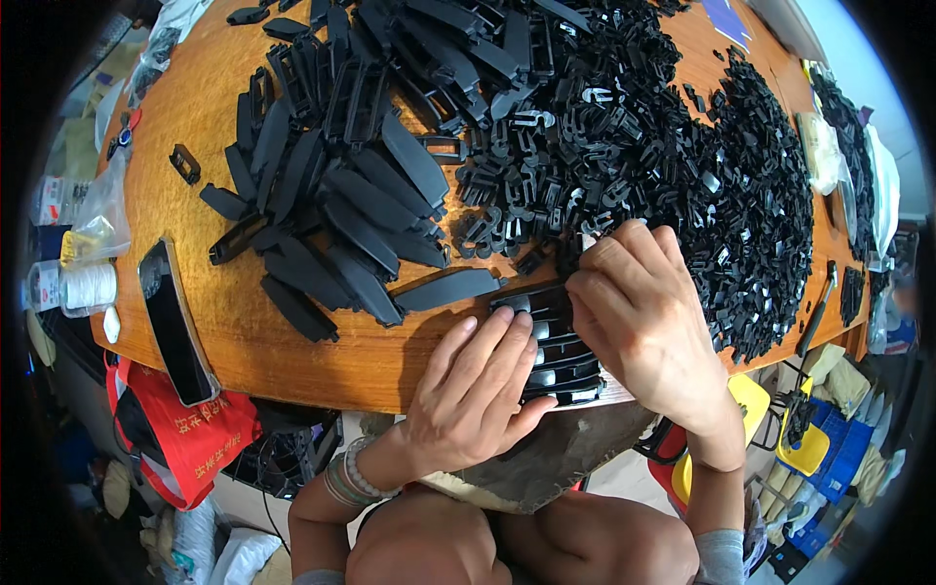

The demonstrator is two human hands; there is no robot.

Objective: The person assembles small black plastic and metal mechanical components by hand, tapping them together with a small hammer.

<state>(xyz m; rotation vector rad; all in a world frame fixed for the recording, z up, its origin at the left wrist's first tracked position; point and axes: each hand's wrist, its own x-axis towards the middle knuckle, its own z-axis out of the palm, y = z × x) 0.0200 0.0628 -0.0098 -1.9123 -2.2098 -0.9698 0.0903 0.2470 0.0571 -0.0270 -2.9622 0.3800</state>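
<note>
At the table's front edge a row of long black plastic pieces (563, 374) lies side by side, with shiny small parts seated in them. My left hand (466, 395) rests on their left ends, fingers stretched out and slightly apart. Over their far right end, my right hand (639, 317) is closed, thumb and fingers pinched together. What it pinches, if anything, is hidden by the fingers. Just beyond the hands are a heap of small black plastic clips (609, 146) and, to its left, a pile of long curved black plastic covers (370, 200).
A finer heap of tiny black parts (765, 214) spreads to the right on the wooden table (210, 107). A phone (177, 322) lies at the left edge, near a white thread spool (90, 289). A red bag (185, 429) hangs below. Yellow and blue containers (824, 458) stand lower right.
</note>
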